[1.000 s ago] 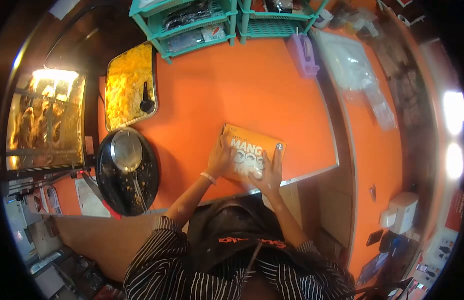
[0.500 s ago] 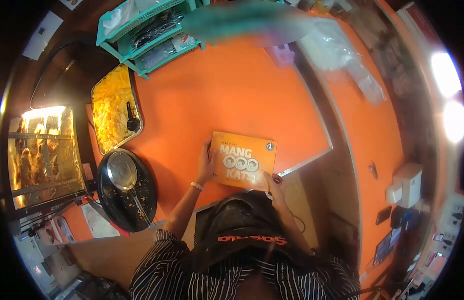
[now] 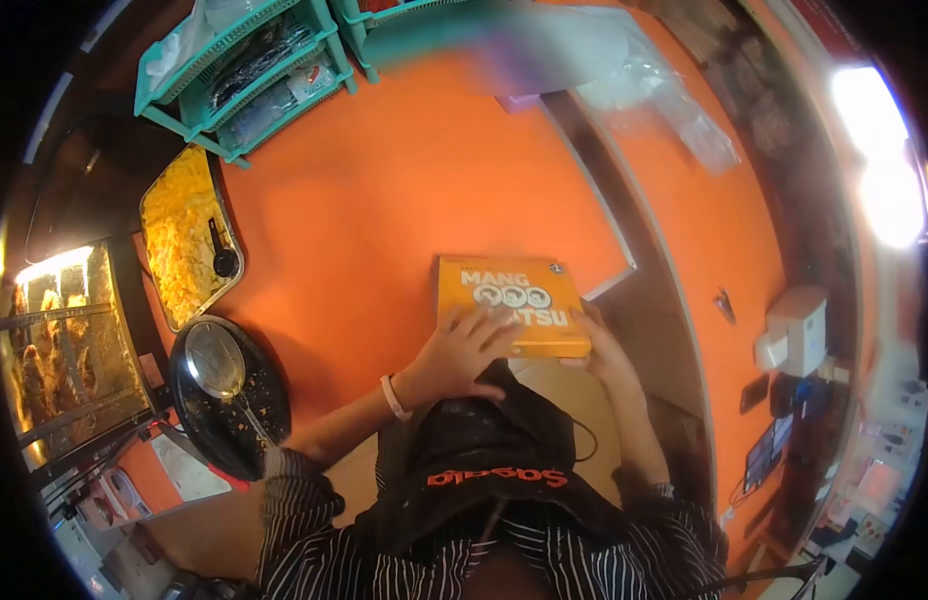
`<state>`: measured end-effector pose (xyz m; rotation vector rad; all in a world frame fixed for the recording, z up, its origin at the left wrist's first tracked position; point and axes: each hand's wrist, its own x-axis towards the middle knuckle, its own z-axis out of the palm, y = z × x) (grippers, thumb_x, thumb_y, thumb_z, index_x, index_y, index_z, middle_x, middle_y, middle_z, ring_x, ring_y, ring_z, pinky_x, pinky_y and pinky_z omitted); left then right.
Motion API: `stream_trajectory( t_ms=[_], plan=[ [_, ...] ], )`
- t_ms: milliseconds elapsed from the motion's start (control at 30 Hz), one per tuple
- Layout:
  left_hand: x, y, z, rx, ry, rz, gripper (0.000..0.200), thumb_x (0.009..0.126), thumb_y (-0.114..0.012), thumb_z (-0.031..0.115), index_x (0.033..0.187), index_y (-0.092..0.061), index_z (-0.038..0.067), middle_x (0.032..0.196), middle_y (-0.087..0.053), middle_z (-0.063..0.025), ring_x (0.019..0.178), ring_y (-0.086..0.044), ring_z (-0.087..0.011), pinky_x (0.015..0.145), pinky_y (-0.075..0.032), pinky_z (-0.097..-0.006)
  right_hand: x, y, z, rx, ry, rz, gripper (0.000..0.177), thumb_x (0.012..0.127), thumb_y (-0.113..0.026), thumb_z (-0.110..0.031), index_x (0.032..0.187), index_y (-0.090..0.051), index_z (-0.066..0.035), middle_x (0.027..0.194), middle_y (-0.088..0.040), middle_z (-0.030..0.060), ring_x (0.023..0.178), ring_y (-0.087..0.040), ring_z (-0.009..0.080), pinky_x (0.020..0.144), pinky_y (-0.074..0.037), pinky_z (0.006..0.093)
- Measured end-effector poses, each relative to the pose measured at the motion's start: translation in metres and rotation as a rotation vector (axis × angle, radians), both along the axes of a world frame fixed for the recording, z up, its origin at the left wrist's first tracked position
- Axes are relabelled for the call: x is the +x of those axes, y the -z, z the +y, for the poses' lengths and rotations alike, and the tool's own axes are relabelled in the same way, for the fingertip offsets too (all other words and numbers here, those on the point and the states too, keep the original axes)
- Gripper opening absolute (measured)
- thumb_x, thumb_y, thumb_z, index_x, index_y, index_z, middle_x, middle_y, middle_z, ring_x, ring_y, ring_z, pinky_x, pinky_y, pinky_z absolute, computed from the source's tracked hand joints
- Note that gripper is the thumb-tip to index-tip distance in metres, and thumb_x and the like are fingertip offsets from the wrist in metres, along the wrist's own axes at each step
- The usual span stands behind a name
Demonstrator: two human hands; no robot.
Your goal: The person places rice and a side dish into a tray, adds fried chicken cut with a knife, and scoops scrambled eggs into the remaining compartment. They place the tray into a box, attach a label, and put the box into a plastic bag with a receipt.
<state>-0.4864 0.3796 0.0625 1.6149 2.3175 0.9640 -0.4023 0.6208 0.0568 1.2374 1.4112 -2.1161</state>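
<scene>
An orange cardboard food box (image 3: 519,297) printed "MANG ... KATSU" is in front of me at the table's near edge, lid up. My right hand (image 3: 606,345) grips its right side, thumb on top and fingers at the edge. My left hand (image 3: 459,352) lies with fingers spread over the lower left of the lid, covering part of the lettering. The underside of the box is hidden. A white band circles my left wrist.
At left stand a tray (image 3: 152,235) of yellow food with a black scoop (image 3: 224,260), a black pan (image 3: 259,375) with a strainer (image 3: 216,365), and a lit display case (image 3: 69,350). Teal racks (image 3: 246,95) stand behind; plastic bags (image 3: 674,105) lie at back right.
My left hand has moved from the box's left edge onto its lid, fingers spreading. The box has shifted right and tilted, showing its front side. My view has turned slightly.
</scene>
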Motion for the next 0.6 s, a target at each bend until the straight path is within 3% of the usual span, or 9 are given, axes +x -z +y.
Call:
stream_trajectory(
  t_ms=[67,200,267,333,367,400,467,533,600],
  plan=[
    [0.003,-0.001,0.007,-0.203,-0.176,0.406,0.047,0.077,-0.053,0.031,0.122,-0.047,0.017,0.121,-0.047,-0.0057,0.111,-0.043,-0.0265,0.094,-0.032,-0.0444,-0.017,-0.001,0.003,-0.036,-0.069,0.012,0.061,0.081,-0.055,-0.034,0.129,-0.022,-0.015,0.111,-0.052,0.0127,0.081,-0.063,0.0249,0.052,-0.055,0.0377],
    [-0.034,0.018,0.015,-0.168,-0.197,0.605,0.044,0.077,-0.048,0.015,0.121,-0.048,0.017,0.116,-0.052,-0.0013,0.099,-0.053,-0.0227,0.083,-0.044,-0.0347,-0.042,0.019,0.017,-0.145,-0.175,0.048,0.055,0.081,-0.053,-0.039,0.123,-0.027,-0.014,0.103,-0.053,0.0144,0.069,-0.063,0.0262,0.046,-0.054,0.0355],
    [-0.052,0.02,0.022,-0.178,-0.177,0.58,0.042,0.075,-0.051,0.017,0.117,-0.05,0.015,0.114,-0.053,-0.0014,0.095,-0.054,-0.0218,0.076,-0.047,-0.0314,-0.057,0.027,0.021,-0.138,-0.099,0.109,0.05,0.082,-0.049,-0.043,0.119,-0.032,-0.014,0.098,-0.054,0.011,0.063,-0.061,0.0239,0.046,-0.053,0.0323],
    [-0.066,0.022,0.032,-0.147,-0.205,0.513,0.042,0.075,-0.051,0.017,0.116,-0.05,0.013,0.113,-0.054,-0.0052,0.093,-0.056,-0.0244,0.074,-0.049,-0.0337,-0.071,0.025,0.02,-0.089,-0.031,0.176,0.043,0.085,-0.045,-0.044,0.113,-0.036,-0.014,0.092,-0.055,0.0077,0.057,-0.059,0.0206,0.046,-0.052,0.0287],
    [-0.066,-0.001,0.043,-0.13,-0.208,0.337,0.044,0.074,-0.053,0.017,0.117,-0.049,0.012,0.112,-0.055,-0.007,0.093,-0.056,-0.0259,0.074,-0.049,-0.0342,-0.075,0.022,0.025,-0.04,-0.021,0.203,0.04,0.086,-0.043,-0.043,0.111,-0.037,-0.013,0.089,-0.055,0.0079,0.055,-0.059,0.0198,0.046,-0.051,0.0279],
    [-0.069,-0.019,0.055,-0.116,-0.198,0.164,0.046,0.073,-0.056,0.016,0.118,-0.048,0.011,0.111,-0.055,-0.0088,0.093,-0.056,-0.0274,0.074,-0.049,-0.0346,-0.078,0.025,0.029,0.014,-0.018,0.26,0.035,0.087,-0.042,-0.039,0.109,-0.037,-0.013,0.085,-0.055,0.0079,0.055,-0.059,0.0191,0.046,-0.051,0.028],
    [-0.088,0.004,0.055,-0.122,-0.183,0.127,0.053,0.072,-0.062,0.018,0.121,-0.044,0.011,0.108,-0.056,-0.011,0.092,-0.056,-0.0287,0.073,-0.049,-0.0351,-0.07,0.046,0.044,0.107,0.06,0.31,0.029,0.089,-0.041,-0.035,0.107,-0.038,-0.012,0.082,-0.054,0.0079,0.055,-0.059,0.0184,0.046,-0.051,0.028],
    [-0.093,-0.006,0.061,-0.191,-0.229,0.137,0.055,0.072,-0.064,0.018,0.121,-0.042,0.013,0.105,-0.057,-0.0122,0.086,-0.058,-0.03,0.069,-0.049,-0.0359,-0.053,0.057,0.061,0.136,0.003,0.488,0.021,0.088,-0.044,-0.023,0.105,-0.037,-0.014,0.083,-0.052,0.0102,0.055,-0.06,0.0182,0.043,-0.051,0.029],
    [-0.1,-0.014,0.062,-0.256,-0.253,0.146,0.054,0.072,-0.064,0.02,0.121,-0.042,0.013,0.102,-0.058,-0.013,0.083,-0.059,-0.0306,0.066,-0.048,-0.0363,-0.019,0.045,0.084,0.203,0.228,0.51,0.02,0.087,-0.045,-0.018,0.104,-0.037,-0.013,0.081,-0.052,0.0096,0.055,-0.06,0.0181,0.043,-0.052,0.029]
  ],
)
